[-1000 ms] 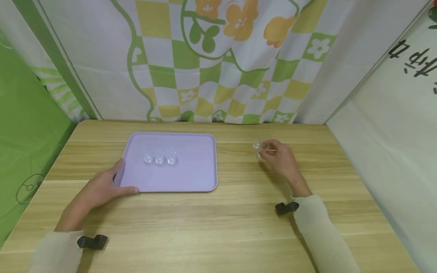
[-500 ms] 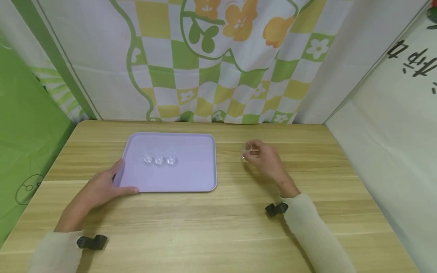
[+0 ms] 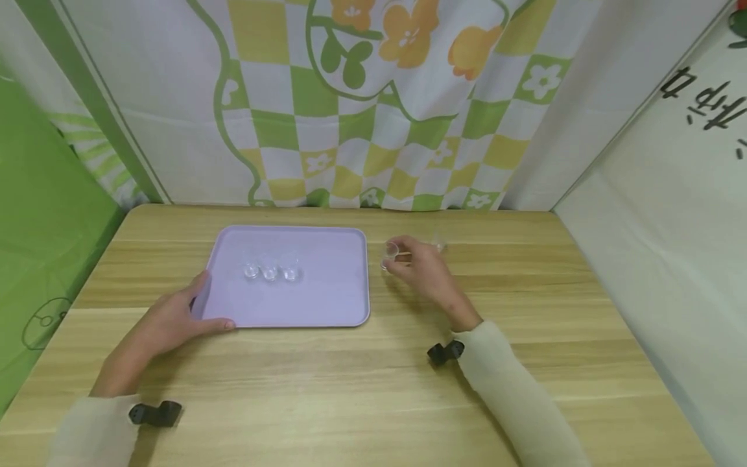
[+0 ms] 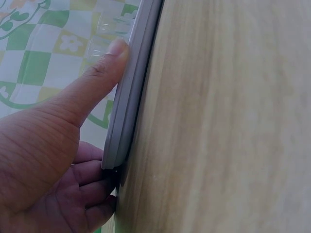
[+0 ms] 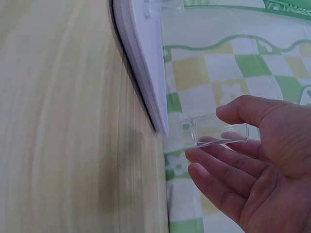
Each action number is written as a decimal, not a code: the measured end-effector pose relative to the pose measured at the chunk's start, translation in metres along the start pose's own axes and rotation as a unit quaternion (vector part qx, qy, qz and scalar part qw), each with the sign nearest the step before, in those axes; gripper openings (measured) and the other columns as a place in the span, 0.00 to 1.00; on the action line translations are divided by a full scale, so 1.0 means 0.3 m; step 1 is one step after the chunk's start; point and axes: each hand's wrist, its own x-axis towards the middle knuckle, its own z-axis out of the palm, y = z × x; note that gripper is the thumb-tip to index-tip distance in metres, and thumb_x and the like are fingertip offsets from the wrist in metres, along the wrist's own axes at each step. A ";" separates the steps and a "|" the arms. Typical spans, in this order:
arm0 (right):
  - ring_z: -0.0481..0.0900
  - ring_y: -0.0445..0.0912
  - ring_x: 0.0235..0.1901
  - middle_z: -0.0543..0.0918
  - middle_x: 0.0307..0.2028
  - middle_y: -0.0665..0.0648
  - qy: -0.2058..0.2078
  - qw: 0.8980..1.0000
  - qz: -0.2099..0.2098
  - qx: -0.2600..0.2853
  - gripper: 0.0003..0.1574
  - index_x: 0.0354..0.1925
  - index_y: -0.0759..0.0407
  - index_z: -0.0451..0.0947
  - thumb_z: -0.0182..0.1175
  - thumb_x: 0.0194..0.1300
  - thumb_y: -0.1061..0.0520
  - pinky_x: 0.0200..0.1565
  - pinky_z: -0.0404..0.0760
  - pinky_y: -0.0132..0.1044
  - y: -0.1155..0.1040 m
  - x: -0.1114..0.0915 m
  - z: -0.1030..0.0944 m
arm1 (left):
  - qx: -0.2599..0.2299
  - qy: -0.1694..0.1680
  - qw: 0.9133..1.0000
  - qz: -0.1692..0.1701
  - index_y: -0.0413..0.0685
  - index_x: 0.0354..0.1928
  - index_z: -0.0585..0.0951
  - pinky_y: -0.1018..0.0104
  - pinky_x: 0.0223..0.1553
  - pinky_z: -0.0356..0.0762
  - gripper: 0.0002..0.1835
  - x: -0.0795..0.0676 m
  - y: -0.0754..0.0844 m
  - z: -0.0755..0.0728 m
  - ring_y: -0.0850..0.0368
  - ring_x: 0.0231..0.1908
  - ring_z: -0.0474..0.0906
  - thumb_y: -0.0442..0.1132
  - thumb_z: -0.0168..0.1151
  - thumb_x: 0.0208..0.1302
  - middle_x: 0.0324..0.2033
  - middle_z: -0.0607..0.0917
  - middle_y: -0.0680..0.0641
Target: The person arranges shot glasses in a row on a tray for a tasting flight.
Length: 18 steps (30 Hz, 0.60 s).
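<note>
A purple tray (image 3: 327, 292) lies on the table, bearing three small clear shot glasses (image 3: 270, 273) in a row. My left hand (image 3: 169, 321) grips its near left corner; in the left wrist view the thumb (image 4: 99, 73) lies along the rim and the fingers curl by the corner. Just right of the tray, my right hand (image 3: 428, 269) pinches another clear shot glass (image 3: 391, 251) between thumb and fingers. The right wrist view shows that shot glass (image 5: 214, 131) held above the table, its thick base toward the tray.
One more clear glass (image 3: 439, 243) stands on the wooden table (image 3: 350, 395) behind the right hand, partly hidden. A checkered curtain (image 3: 373, 143) hangs along the back edge. A green cloth (image 3: 52, 194) hangs at the left and a white sheet (image 3: 671, 246) at the right.
My right hand has carried the shot glass leftward, away from the other glass and close to the tray's right edge. My left hand and the tray have stayed in place.
</note>
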 end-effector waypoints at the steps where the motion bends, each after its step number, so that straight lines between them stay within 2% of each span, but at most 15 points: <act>1: 0.87 0.57 0.49 0.84 0.53 0.65 -0.003 1.000 0.001 0.001 0.24 0.60 0.71 0.77 0.67 0.69 0.63 0.48 0.86 0.37 -0.002 0.005 0.008 | 0.000 -0.001 1.000 0.000 0.28 0.79 0.42 0.27 0.65 0.58 0.71 0.000 0.001 -0.001 0.16 0.67 0.55 0.71 0.71 0.56 0.69 0.55 0.15; 9: 0.87 0.55 0.49 0.84 0.55 0.65 -0.010 1.000 0.006 -0.008 0.23 0.59 0.69 0.78 0.68 0.68 0.62 0.46 0.86 0.34 -0.023 0.037 0.062 | -0.004 -0.002 1.000 -0.002 0.29 0.79 0.42 0.26 0.65 0.58 0.71 0.006 -0.004 0.000 0.17 0.68 0.55 0.71 0.72 0.55 0.70 0.55 0.16; 18: 0.86 0.56 0.50 0.84 0.55 0.63 -0.028 0.999 0.021 0.013 0.24 0.60 0.66 0.78 0.68 0.68 0.63 0.45 0.86 0.35 -0.052 0.063 0.111 | 0.004 -0.006 1.000 -0.006 0.28 0.78 0.41 0.25 0.63 0.59 0.72 0.007 -0.006 -0.003 0.16 0.67 0.55 0.72 0.71 0.54 0.69 0.54 0.14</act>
